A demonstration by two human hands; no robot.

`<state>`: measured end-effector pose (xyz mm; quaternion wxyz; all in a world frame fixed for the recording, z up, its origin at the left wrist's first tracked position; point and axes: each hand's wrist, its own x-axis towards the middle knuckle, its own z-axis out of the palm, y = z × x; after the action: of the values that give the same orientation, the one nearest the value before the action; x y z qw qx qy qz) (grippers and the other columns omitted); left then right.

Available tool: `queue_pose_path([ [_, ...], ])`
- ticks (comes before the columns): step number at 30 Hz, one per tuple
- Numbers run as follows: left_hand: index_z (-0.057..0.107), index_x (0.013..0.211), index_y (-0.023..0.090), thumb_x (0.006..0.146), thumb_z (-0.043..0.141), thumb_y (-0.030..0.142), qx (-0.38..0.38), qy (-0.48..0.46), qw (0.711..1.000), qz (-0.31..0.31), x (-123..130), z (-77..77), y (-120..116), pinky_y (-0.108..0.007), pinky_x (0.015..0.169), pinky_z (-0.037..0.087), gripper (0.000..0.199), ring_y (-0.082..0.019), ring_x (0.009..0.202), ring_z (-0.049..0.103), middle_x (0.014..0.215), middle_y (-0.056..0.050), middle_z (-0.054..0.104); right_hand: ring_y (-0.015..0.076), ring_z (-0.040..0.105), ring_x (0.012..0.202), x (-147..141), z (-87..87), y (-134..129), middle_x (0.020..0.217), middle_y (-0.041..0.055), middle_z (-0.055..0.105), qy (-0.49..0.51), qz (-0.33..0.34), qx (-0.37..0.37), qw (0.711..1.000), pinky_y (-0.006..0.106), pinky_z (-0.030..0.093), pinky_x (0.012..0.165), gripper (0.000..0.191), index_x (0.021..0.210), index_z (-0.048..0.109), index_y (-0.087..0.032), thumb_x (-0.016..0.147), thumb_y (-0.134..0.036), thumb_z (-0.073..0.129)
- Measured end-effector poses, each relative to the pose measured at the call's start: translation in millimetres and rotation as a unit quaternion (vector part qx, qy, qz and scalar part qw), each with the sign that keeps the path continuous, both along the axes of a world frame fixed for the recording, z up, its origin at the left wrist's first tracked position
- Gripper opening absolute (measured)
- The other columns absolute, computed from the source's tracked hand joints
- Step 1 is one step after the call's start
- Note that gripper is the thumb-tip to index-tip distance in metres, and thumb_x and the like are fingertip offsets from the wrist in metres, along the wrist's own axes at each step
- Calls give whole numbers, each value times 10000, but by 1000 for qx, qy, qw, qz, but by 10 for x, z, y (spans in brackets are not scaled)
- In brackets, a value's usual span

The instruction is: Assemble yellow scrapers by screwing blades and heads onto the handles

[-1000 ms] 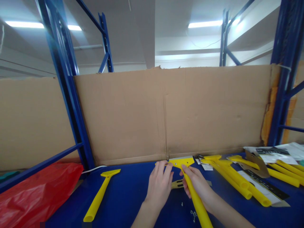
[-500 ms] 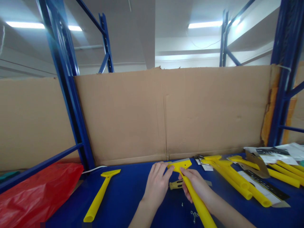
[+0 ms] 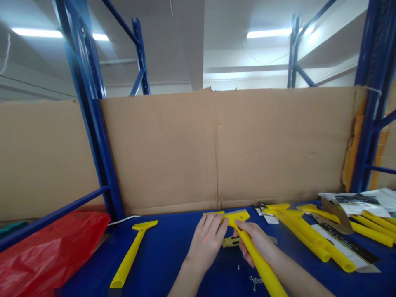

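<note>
My right hand (image 3: 258, 243) is closed around the neck of a yellow scraper (image 3: 247, 239), whose long round handle slants down toward me. A thin metal blade (image 3: 236, 213) shows along the top edge of its head. My left hand (image 3: 207, 237) is at the left end of that head, its fingers bent together. A slim yellow strip (image 3: 213, 213) sticks out beyond those fingertips; the hand hides its lower part. Under the scraper lies a tan utility knife (image 3: 230, 241), partly covered by my right hand. Small metal screws (image 3: 256, 282) are scattered on the blue surface nearer me.
Another yellow scraper (image 3: 131, 253) lies at the left, beside a red plastic bag (image 3: 55, 247). Several yellow scrapers (image 3: 303, 231) are piled at the right with black-and-white packaging cards (image 3: 343, 243). A cardboard panel (image 3: 167, 152) stands behind the blue table (image 3: 161, 255), between blue rack posts (image 3: 89, 111).
The yellow strip now reaches further left past my left fingertips, away from the scraper head. My right hand keeps its grip on the scraper. The view has shifted slightly.
</note>
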<state>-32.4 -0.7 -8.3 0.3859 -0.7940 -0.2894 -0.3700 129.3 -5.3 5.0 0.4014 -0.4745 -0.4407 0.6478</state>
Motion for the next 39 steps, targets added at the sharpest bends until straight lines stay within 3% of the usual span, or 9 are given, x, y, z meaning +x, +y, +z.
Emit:
queue_pose_path([
  [13, 618, 1015, 122, 893, 395, 97, -2, -12, 1000, -8, 2, -7, -4, -327, 745, 518, 256, -197, 866, 597, 917, -99, 655, 115, 412, 200, 21, -19, 11, 286, -39, 463, 5, 10, -3, 1000, 180, 305, 225, 344, 724, 521, -178, 857, -460, 375],
  [20, 626, 1009, 100, 874, 380, 49, 17, -22, 999, -17, 12, -14, 7, -352, 873, 501, 284, -206, 968, 604, 999, -112, 670, 113, 418, 200, 30, -34, 29, 299, -36, 465, 21, 29, -6, 999, 181, 312, 229, 369, 676, 515, -179, 866, -463, 375],
  [27, 601, 1038, 122, 862, 326, 23, 3, -29, 1000, -12, 17, -41, 29, -343, 830, 512, 342, -190, 926, 617, 967, -109, 676, 125, 463, 232, 56, -18, 68, 320, -8, 495, 41, 65, -34, 996, 193, 343, 254, 432, 627, 529, -170, 895, -442, 327],
  [32, 583, 1022, 126, 877, 318, 48, -34, -48, 998, -5, 38, -72, 27, -320, 733, 531, 312, -183, 807, 616, 881, -90, 666, 79, 435, 267, 56, -25, -19, 371, -31, 479, 105, 42, 6, 994, 166, 298, 285, 512, 655, 564, -160, 868, -571, 346],
  [35, 587, 968, 148, 884, 358, 80, -83, -119, 989, 0, 79, -119, 45, -285, 662, 526, 253, -178, 763, 612, 823, -68, 655, 67, 428, 300, 54, 2, -79, 417, -40, 496, 133, 17, 19, 991, 162, 293, 312, 459, 710, 569, -169, 858, -559, 377],
  [39, 599, 908, 177, 875, 416, 129, -209, -266, 941, -21, 131, -169, 95, -284, 662, 520, 192, -180, 776, 626, 817, -56, 661, 68, 404, 289, 77, 69, -76, 405, -53, 488, 122, 0, 11, 992, 165, 273, 313, 384, 735, 555, -182, 863, -495, 373],
])
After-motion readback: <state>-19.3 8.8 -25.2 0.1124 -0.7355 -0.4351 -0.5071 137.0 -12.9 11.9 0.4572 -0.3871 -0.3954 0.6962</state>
